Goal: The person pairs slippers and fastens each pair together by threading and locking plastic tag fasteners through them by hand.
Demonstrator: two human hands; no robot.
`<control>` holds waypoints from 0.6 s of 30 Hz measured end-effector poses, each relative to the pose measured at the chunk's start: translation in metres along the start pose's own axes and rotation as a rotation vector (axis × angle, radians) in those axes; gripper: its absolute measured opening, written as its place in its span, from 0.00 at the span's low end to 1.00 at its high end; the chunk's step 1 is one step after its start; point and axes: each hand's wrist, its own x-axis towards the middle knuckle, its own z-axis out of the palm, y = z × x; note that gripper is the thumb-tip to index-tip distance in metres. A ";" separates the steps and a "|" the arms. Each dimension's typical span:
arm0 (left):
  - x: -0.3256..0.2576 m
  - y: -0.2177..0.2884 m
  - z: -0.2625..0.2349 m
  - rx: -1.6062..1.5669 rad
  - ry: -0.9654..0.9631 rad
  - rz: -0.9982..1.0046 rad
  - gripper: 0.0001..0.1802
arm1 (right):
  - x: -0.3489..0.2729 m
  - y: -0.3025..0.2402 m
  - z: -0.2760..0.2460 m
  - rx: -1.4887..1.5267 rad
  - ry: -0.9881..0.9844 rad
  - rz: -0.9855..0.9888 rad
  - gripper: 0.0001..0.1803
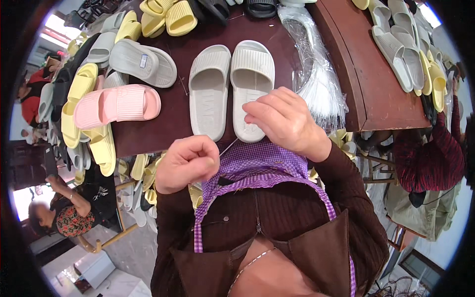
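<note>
A pair of pale grey slide sandals (231, 91) lies side by side on the dark brown counter (170, 121), toes pointing to twelve o'clock, heels near the counter's near edge. The right hand (283, 121) rests over the heel of the right-hand sandal, at about four o'clock from the pair's middle; its fingers (257, 113) are bent and drawn close together, tips touching the sandal's footbed. Whether they pinch anything small I cannot tell. The left hand (187, 162) sits at seven o'clock from the pair, just off the counter's edge, curled into a loose fist with thumb pressed against forefinger. A thin pale thread (228, 147) runs from that pinch up toward the sandal heel.

At nine o'clock from the pair lies a pink slide (118, 105), with a grey slide (143, 63) above it at ten o'clock and yellow slides (79, 101) stacked along the counter's left edge. More yellow slides (166, 17) lie at eleven o'clock. A heap of clear plastic bags (316, 74) sits at three o'clock, just beside the pair. Beyond it, at two o'clock, grey and yellow slides (408, 54) are lined up on a second, reddish counter (376, 94). A purple checked apron (262, 166) hangs below both hands
</note>
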 end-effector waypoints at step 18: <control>0.093 -0.051 0.026 0.559 0.301 0.432 0.08 | -0.044 0.007 -0.030 0.893 0.164 0.972 0.15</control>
